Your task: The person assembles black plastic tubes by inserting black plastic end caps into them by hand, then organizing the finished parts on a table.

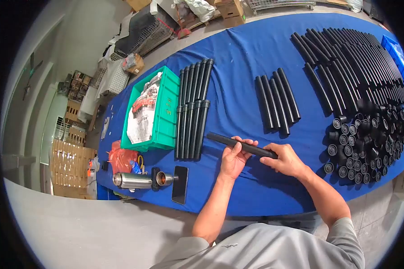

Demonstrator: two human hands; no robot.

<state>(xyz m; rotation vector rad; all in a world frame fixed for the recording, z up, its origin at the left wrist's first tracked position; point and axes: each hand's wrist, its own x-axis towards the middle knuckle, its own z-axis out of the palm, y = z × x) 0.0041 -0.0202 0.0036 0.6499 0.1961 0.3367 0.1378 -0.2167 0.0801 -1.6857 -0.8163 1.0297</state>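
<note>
Evidently, both hands [260, 157] grip a smooth, black, cylindrical tube [221, 139].

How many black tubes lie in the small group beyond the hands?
5 black tubes, side by side on the blue cloth, between the tube rows beside the green crate and the large tube spread on the right. One could be hidden beneath.

Left of center in the frame, a green crate [166, 117] holds a crumpled printed sack [143, 112]. Below it, on the desk [238, 49], sit a reddish plastic bag [122, 159], a steel flask [134, 181] lying on its side and a dark phone [180, 184]. Cardboard [71, 166] stands at lower left; a carton [229, 12] sits at top center.
</note>
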